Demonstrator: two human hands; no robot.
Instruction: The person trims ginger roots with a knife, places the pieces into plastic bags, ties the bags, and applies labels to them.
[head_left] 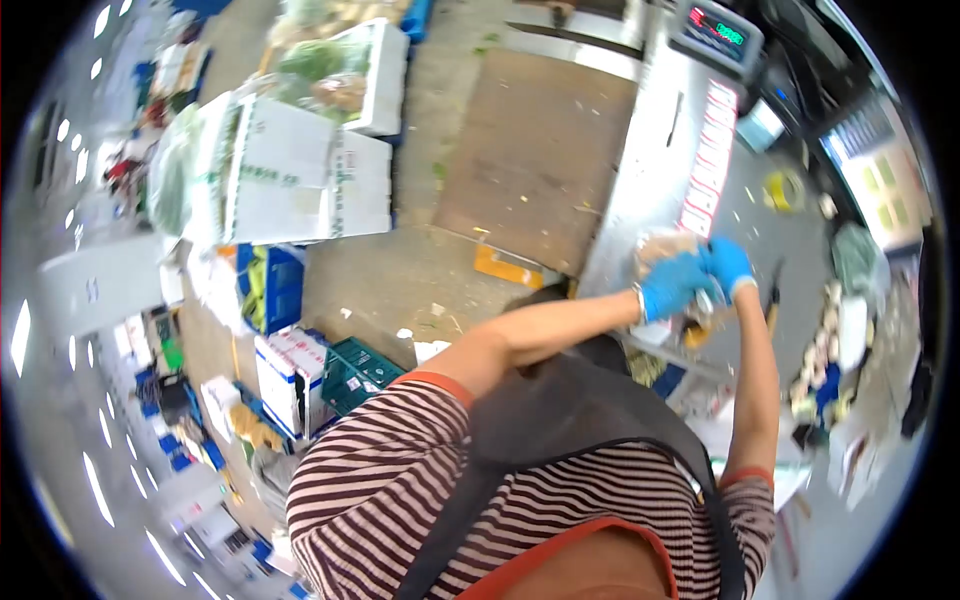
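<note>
Both hands wear blue gloves and meet over the near end of a metal table (630,190). My left hand (672,287) is closed at a clear plastic bag (662,246) with pale brownish contents, which rests on the table edge just beyond it. My right hand (730,263) touches the left from the right side, its fingers pinched together at the gathered plastic. The exact grip of the fingertips is blurred and partly hidden by the gloves.
A scale display (716,38) stands at the table's far end. A yellow tape roll (783,190) lies on the grey surface to the right, near a monitor (870,170). White foam boxes (290,165), a green crate (358,375) and a brown board (540,150) are to the left.
</note>
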